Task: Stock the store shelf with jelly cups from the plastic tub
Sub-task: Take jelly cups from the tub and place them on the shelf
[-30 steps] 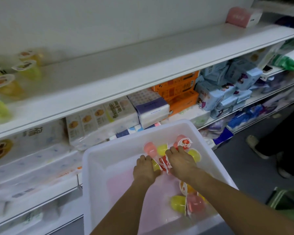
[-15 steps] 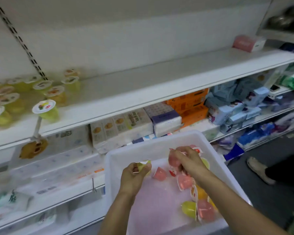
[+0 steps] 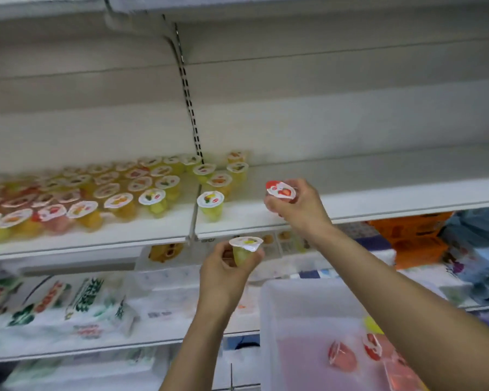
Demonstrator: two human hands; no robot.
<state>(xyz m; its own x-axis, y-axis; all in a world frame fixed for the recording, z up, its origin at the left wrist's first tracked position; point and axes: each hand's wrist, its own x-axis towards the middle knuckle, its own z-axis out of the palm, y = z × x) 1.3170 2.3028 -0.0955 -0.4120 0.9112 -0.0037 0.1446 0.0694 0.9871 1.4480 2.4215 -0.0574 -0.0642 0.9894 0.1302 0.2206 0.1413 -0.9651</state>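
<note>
My right hand (image 3: 299,207) holds a red strawberry jelly cup (image 3: 280,190) upright over the front of the white shelf (image 3: 378,193). Lower and to the left, my left hand (image 3: 226,272) grips a pale green jelly cup (image 3: 244,248) just below the shelf's front edge. Several jelly cups (image 3: 119,190), yellow, green and red, stand in rows on the left part of the shelf; the nearest green one (image 3: 211,204) stands left of my right hand. The white plastic tub (image 3: 277,306) sits at the lower right with a few red cups (image 3: 342,355) lying inside.
A slotted upright (image 3: 188,103) divides the shelf's back wall. Below the shelf lie packs of tissue (image 3: 68,300) on the left and orange boxes (image 3: 412,238) on the right. The shelf's right half is bare.
Both hands have lifted out of the tub, each with a jelly cup, up to the shelf. The view has swung up and to the left.
</note>
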